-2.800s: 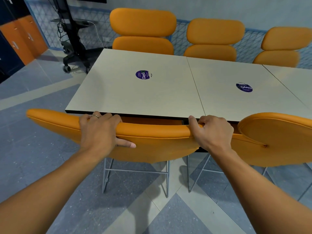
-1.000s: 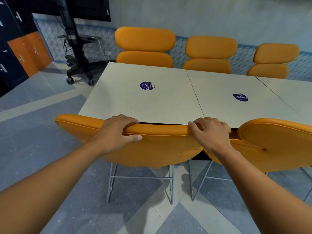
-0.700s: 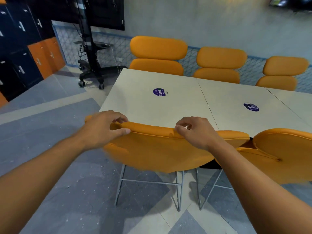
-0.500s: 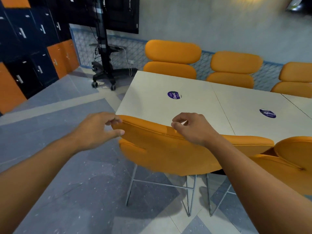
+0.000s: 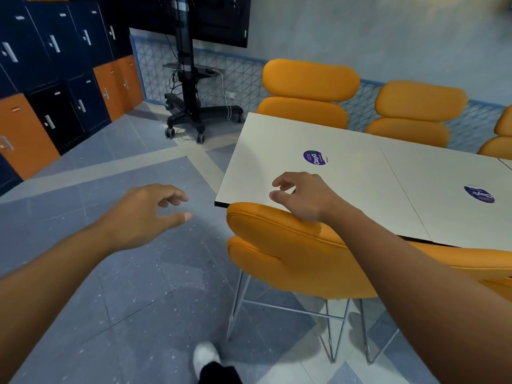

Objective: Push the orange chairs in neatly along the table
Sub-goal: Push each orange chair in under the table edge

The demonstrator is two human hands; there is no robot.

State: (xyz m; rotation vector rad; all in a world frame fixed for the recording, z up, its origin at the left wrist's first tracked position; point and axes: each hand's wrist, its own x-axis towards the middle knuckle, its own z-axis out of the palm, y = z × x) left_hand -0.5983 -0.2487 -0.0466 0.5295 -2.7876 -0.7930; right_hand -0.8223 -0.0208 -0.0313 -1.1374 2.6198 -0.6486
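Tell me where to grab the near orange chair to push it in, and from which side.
Grip the near chair by its top pad, from behind, the camera side. The back faces you, the pad's long rounded edge lets fingers hook over it, and the table lies just beyond.

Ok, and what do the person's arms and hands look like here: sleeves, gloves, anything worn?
Bare-armed up to the frame edge, with no sleeve showing. The left hand and the right hand wear no gloves, and no watch, band or ring is visible. Below, a white shoe and a dark trouser cuff show.
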